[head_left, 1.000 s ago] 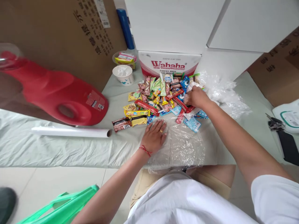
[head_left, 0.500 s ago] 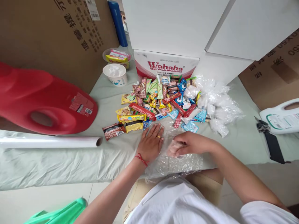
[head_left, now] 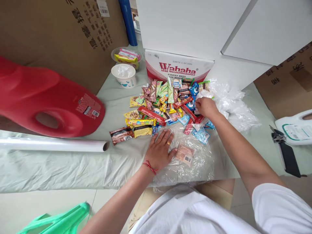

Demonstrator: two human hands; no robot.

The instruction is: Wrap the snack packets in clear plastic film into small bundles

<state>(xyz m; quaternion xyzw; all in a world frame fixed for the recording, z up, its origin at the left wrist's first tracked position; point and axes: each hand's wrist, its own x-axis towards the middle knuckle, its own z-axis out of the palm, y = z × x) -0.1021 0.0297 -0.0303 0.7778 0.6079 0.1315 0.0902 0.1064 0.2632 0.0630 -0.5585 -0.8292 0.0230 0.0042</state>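
My left hand (head_left: pixel 159 150) lies flat with its fingers stretched out, pressing on a sheet of clear plastic wrap (head_left: pixel 202 162). Close to its thumb, a small pinkish-brown snack packet (head_left: pixel 184 154) with a barcode rests on the wrap. My right hand (head_left: pixel 207 107) has reached to the right side of a pile of wrapped snacks (head_left: pixel 168 103). Its fingers are curled together there, and what they pinch, if anything, is hidden. Beside that hand sits a white plastic-wrapped bundle (head_left: pixel 204 94).
Crumpled clear plastic bags (head_left: pixel 240 107) lie right of the pile. A white roll (head_left: pixel 56 145) and red jug (head_left: pixel 80 107) stand left. Behind are a paper cup (head_left: pixel 123 75) and a Wahaha carton (head_left: pixel 180 66). Scissors (head_left: pixel 278 136) and a white bottle (head_left: pixel 296 128) are at right.
My right hand has let go of the pinkish-brown packet on the wrap and moved up to the snack pile. My left hand stays flat on the wrap, its thumb now spread outward.
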